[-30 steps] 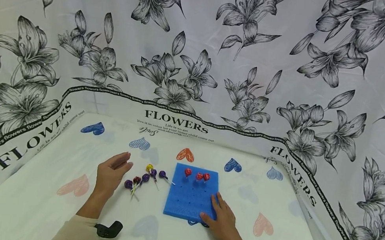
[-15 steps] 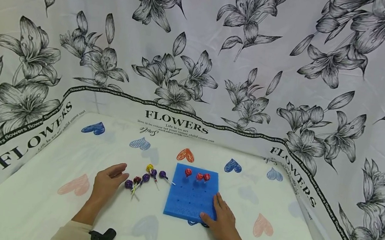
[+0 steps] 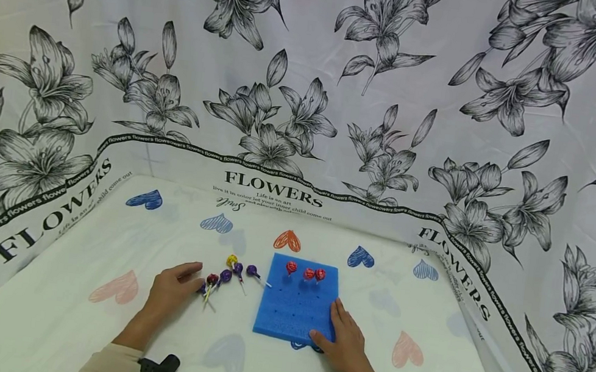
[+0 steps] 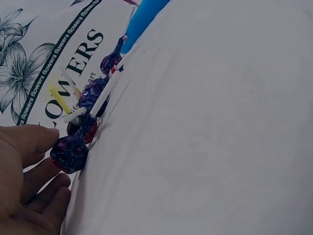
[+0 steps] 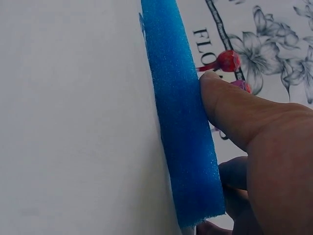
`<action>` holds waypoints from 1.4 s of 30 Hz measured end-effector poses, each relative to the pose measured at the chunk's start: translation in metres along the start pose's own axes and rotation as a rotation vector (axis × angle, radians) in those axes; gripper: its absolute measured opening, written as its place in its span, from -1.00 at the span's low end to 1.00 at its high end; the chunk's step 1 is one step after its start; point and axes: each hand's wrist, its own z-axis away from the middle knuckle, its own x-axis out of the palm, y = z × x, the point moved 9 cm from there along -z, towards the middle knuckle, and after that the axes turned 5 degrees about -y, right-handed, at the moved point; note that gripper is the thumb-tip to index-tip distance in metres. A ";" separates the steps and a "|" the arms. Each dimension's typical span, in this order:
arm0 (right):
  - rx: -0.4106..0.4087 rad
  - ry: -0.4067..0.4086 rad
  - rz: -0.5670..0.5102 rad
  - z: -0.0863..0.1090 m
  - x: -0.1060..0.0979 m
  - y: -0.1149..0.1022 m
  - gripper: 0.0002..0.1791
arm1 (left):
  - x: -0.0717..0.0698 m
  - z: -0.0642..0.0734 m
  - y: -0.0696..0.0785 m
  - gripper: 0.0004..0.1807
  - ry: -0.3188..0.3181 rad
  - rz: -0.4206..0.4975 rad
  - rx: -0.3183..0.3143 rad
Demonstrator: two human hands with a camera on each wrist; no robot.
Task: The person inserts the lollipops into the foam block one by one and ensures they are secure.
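Note:
My left hand (image 3: 171, 291) is at the left end of a loose group of lollipops, its thumb and fingers pinching the wrapped head of a purple lollipop (image 4: 71, 155). In the head view those fingers mostly hide that lollipop. A blue foam block (image 3: 294, 317) with rows of small holes lies to the right, and three red lollipops (image 3: 291, 267) stand upright along its far side. My right hand (image 3: 348, 345) holds the block's near right corner, thumb on the near edge and fingers along the right side.
More lollipops lie beside the left hand: a dark red one (image 3: 212, 279), a yellow one (image 3: 231, 260) and several purple ones (image 3: 251, 271). One stick reaches the block's left edge. A heart-print cloth (image 3: 159, 238) covers the table, and a flower-print curtain (image 3: 314, 40) hangs behind.
My left hand has come down and toward the nearest purple lollipop, and its fingers have closed in on it. The right hand and the foam block have stayed put.

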 end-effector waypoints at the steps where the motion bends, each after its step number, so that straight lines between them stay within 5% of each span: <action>1: -0.002 0.001 -0.006 0.000 0.000 0.000 0.01 | 0.001 0.000 0.001 -0.56 -0.005 -0.013 0.005; 17: 0.004 -0.008 -0.009 0.000 0.003 0.001 0.02 | 0.007 0.006 0.010 -0.74 -0.021 -0.150 0.100; 27: -0.014 0.002 -0.008 0.001 0.000 -0.002 0.02 | -0.013 0.010 0.018 -0.75 0.167 -0.014 0.216; 42: -0.004 -0.001 -0.007 0.001 0.000 0.000 0.01 | -0.020 0.009 0.032 -0.63 0.155 0.211 0.160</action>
